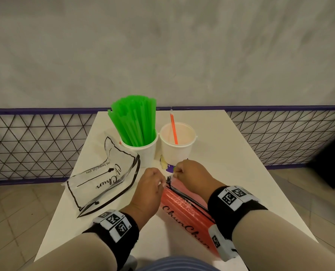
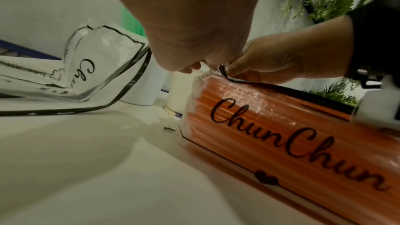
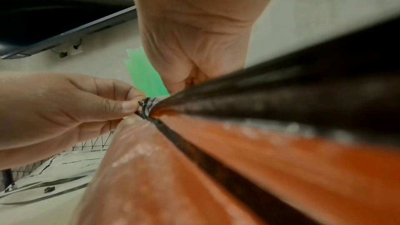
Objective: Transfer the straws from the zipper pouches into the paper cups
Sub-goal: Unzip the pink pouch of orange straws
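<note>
My left hand [image 1: 150, 184] pinches the far corner of the full pouch [image 1: 184, 212], thumb and forefinger tight on the black-edged end of the zipper seam. My right hand [image 1: 188, 176] is curled on the same end from the other side. The right wrist view shows only the heel of that palm against the seam, so I cannot tell exactly what its fingertips hold, the slider or just the plastic.

The pouch lies on the white table [image 1: 231, 173], its length running back between my forearms, packed with orange straws [image 2: 270, 109]. Just past my hands stand the two paper cups. The left cup [image 1: 143, 151] is crammed with green straws [image 1: 135, 122]; the right cup [image 1: 175, 146] holds a single orange straw [image 1: 173, 128]. The empty pouch [image 1: 102, 177] lies slack to the left.

I judge the zipper is about to be worked open. The risks come from how close everything is. A sharp tug could send my knuckles into the right cup, which is light and nearly empty, and tip it. If I pull both sides unevenly, the slider may jam or the clear plastic tear at the corner. Once the mouth opens, the tightly packed straws could spill out across the table.
</note>
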Available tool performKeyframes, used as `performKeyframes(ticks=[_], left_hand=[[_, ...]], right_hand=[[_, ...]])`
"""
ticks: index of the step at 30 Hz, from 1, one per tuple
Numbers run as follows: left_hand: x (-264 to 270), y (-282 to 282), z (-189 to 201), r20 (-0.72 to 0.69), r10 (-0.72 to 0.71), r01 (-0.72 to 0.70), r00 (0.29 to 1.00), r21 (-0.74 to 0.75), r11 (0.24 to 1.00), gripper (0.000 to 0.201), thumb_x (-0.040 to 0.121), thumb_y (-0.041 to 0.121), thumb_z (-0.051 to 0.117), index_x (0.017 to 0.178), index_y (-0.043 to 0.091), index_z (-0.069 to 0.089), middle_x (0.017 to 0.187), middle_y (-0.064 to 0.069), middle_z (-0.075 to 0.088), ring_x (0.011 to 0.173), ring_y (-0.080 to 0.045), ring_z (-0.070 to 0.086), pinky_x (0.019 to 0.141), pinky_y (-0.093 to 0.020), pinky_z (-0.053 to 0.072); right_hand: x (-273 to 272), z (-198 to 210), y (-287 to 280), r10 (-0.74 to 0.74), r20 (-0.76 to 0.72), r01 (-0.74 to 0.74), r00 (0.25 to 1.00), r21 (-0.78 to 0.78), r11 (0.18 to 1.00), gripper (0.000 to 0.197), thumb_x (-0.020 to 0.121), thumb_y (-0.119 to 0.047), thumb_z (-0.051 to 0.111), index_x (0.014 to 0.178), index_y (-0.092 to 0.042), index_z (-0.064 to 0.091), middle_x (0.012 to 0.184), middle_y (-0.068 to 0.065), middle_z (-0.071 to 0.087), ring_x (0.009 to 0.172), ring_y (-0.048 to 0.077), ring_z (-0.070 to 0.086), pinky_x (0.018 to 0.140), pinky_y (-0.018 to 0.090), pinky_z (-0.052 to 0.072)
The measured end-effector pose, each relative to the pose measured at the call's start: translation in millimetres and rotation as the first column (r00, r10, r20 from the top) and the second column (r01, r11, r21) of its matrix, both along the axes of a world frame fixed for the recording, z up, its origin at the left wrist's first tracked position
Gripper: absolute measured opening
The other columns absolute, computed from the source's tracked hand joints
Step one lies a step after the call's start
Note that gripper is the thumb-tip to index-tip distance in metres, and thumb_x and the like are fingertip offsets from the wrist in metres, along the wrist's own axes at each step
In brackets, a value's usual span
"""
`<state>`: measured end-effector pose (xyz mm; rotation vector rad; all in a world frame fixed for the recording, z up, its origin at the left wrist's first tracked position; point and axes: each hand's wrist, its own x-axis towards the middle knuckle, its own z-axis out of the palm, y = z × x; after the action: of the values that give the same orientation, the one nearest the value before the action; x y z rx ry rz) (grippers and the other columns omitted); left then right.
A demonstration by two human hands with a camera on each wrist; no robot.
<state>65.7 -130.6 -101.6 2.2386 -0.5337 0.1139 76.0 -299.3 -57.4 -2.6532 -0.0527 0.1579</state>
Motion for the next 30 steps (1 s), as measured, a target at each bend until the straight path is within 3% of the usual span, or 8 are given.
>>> performKeyframes(ticks=[5,8,11,13,16,20,25,30], left_hand=[[1,1,-2,-0.085,0.007,-0.01,0.996,-0.035,0.999,0.017,0.091,0.004,0.055,0.081,0.018,0.054,0.097,0.005,0.047,0.083,0.001,0.048,0.073,-0.004,0.036],[1,-2,3,-0.168,0.029,-0.04,0.985,-0.058,0.998,0.014,0.091,0.018,0.06,0.08,0.024,0.054,0.091,0.004,0.054,0.079,-0.011,0.053,0.068,-0.019,0.04],[2,-2,5,-0.21,0.035,-0.047,0.977,-0.055,0.997,0.019,0.087,0.026,0.068,0.075,0.028,0.054,0.084,0.007,0.056,0.072,-0.013,0.053,0.068,-0.024,0.043],[4,-2,4,-0.246,0.038,-0.057,0.968,-0.071,0.996,0.023,0.086,0.025,0.069,0.07,0.03,0.053,0.077,0.008,0.055,0.068,-0.013,0.051,0.066,-0.027,0.042],[6,-2,4,-0.303,0.017,-0.055,0.953,-0.119,0.991,0.02,0.087,0.02,0.069,0.069,0.02,0.058,0.069,0.007,0.053,0.063,-0.01,0.048,0.062,-0.026,0.039],[8,2,8,-0.372,-0.032,-0.042,0.928,-0.189,0.981,0.016,0.09,0.017,0.065,0.074,0.016,0.061,0.072,0.001,0.061,0.067,-0.011,0.054,0.067,-0.027,0.043],[8,1,10,-0.227,-0.028,0.026,0.973,-0.009,1.0,0.018,0.092,0.022,0.061,0.075,0.027,0.057,0.078,0.009,0.057,0.072,-0.009,0.052,0.065,-0.02,0.039],[9,2,7,-0.098,-0.052,0.062,0.994,0.105,0.992,0.015,0.095,0.021,0.054,0.082,0.015,0.06,0.08,0.003,0.058,0.079,-0.013,0.052,0.071,-0.029,0.042]], right_hand=[[-2,1,7,-0.05,0.026,0.05,0.998,0.024,0.998,0.016,0.094,-0.018,0.055,0.088,-0.01,0.067,0.087,0.001,0.055,0.08,0.02,0.054,0.07,0.028,0.038],[-3,1,7,-0.055,0.046,0.053,0.997,0.056,0.997,0.014,0.093,-0.014,0.052,0.085,-0.011,0.063,0.086,-0.001,0.053,0.08,0.018,0.051,0.062,0.024,0.033],[-6,0,6,-0.02,0.031,0.017,0.999,0.093,0.995,0.01,0.094,-0.019,0.051,0.085,-0.021,0.054,0.084,-0.006,0.055,0.08,0.015,0.052,0.058,0.017,0.03],[-8,0,6,0.008,-0.008,-0.007,1.0,0.178,0.984,0.004,0.094,-0.023,0.054,0.092,-0.026,0.055,0.088,-0.008,0.06,0.082,0.012,0.056,0.065,0.018,0.037],[-10,-1,4,0.074,-0.052,-0.057,0.996,0.276,0.959,0.017,0.093,-0.018,0.057,0.105,-0.031,0.058,0.094,-0.007,0.067,0.088,0.01,0.061,0.077,0.022,0.046],[-9,1,2,0.078,-0.067,-0.057,0.995,0.272,0.96,0.017,0.087,-0.012,0.063,0.098,-0.024,0.065,0.09,-0.009,0.068,0.088,0.01,0.063,0.085,0.027,0.051],[-8,0,3,0.022,-0.033,-0.012,0.999,0.266,0.964,0.008,0.086,-0.015,0.067,0.088,-0.023,0.068,0.08,-0.01,0.067,0.079,0.008,0.063,0.074,0.022,0.05],[-10,-2,5,0.052,0.077,-0.062,0.996,0.139,0.988,0.005,0.087,-0.022,0.068,0.087,-0.018,0.07,0.074,-0.01,0.06,0.074,0.009,0.055,0.06,0.014,0.034]])
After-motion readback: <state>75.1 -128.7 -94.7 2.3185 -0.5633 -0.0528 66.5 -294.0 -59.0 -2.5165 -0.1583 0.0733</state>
